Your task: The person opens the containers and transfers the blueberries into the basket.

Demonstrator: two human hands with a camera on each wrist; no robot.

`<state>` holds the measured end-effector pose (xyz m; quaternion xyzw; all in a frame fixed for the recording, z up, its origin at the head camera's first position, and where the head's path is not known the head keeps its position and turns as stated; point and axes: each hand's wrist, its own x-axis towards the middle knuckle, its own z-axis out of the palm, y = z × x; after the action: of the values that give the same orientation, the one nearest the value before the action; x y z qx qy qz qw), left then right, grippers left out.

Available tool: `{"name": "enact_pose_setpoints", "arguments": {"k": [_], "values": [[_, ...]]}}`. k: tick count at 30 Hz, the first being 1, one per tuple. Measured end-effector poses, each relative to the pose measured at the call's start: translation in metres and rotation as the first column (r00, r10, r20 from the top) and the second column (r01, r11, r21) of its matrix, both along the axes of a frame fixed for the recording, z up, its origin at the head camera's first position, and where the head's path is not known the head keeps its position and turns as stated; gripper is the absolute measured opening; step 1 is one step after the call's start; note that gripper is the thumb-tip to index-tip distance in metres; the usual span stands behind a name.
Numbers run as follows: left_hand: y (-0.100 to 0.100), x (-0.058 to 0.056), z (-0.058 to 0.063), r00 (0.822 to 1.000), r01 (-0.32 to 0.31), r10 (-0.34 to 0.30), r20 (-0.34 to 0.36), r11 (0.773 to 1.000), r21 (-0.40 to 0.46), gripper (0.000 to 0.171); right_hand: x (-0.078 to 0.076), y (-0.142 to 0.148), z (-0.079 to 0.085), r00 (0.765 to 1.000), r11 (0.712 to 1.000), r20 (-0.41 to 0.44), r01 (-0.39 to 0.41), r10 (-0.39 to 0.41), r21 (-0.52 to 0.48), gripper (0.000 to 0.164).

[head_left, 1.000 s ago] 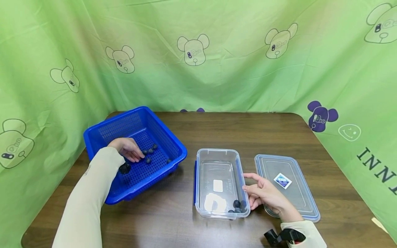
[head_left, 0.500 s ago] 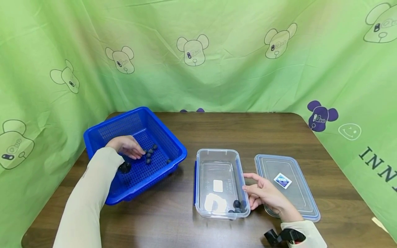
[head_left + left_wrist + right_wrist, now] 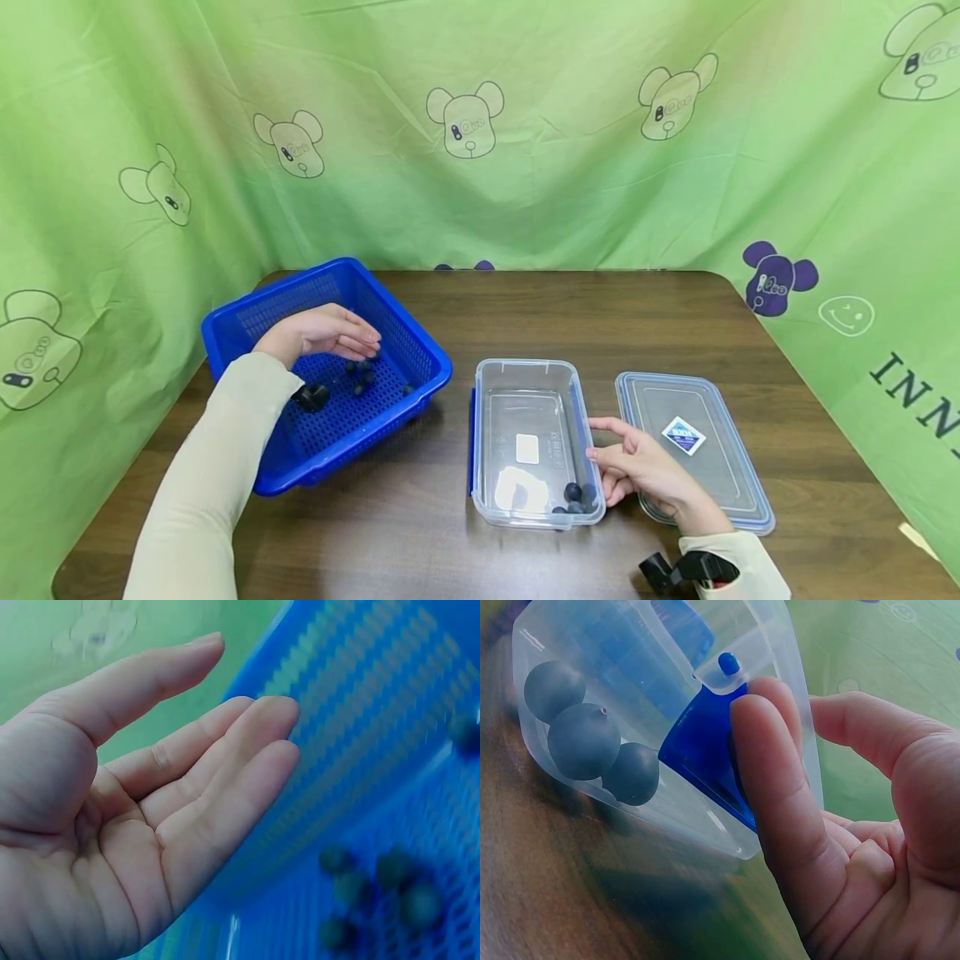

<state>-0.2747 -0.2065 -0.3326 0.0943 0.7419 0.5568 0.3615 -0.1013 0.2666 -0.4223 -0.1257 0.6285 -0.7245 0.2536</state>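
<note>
My left hand (image 3: 326, 329) hovers over the blue perforated basket (image 3: 408, 343), its fingers extended and its palm bare in the left wrist view. Below the fingertips, several small dark blueberries (image 3: 364, 380) lie on the basket floor, most of them clustered. On the right, my right hand (image 3: 637, 467) holds the side of a clear plastic food container (image 3: 517, 412). Its fingers sit by the blue latch (image 3: 705, 750), with the thumb against the wall. Inside the container, several blueberries (image 3: 583, 741) rest in the near right corner.
A clear lid (image 3: 697, 475) with a blue-edged rim and a diamond sticker lies flat right of the container. The brown wooden table (image 3: 510, 321) carries everything. Green printed cloth (image 3: 570, 208) hangs behind and at both sides.
My left hand has risen from the berries on the basket floor and shifted right and away from me. The berries sit closer together than before. My right hand and the container stay in place.
</note>
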Motion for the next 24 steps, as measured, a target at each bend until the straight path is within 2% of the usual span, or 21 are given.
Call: {"name": "enact_pose_setpoints", "arguments": {"k": [10,19,24], "values": [[0.06,0.01,0.021,0.995,0.101,-0.101,0.003,0.995,0.018,0.034,0.0,0.0,0.003,1.0,1.0,-0.001,0.005,-0.005,0.013,0.066],[0.109,0.019,0.023,0.981,0.193,-0.194,0.026,0.98,0.052,0.031,0.0,0.001,0.005,1.0,1.0,0.002,-0.003,0.003,-0.001,0.066],[0.135,0.029,0.022,0.973,0.227,-0.228,0.022,0.973,0.05,0.032,0.0,0.002,0.004,1.0,1.0,0.009,-0.005,0.005,-0.004,0.067]]}}
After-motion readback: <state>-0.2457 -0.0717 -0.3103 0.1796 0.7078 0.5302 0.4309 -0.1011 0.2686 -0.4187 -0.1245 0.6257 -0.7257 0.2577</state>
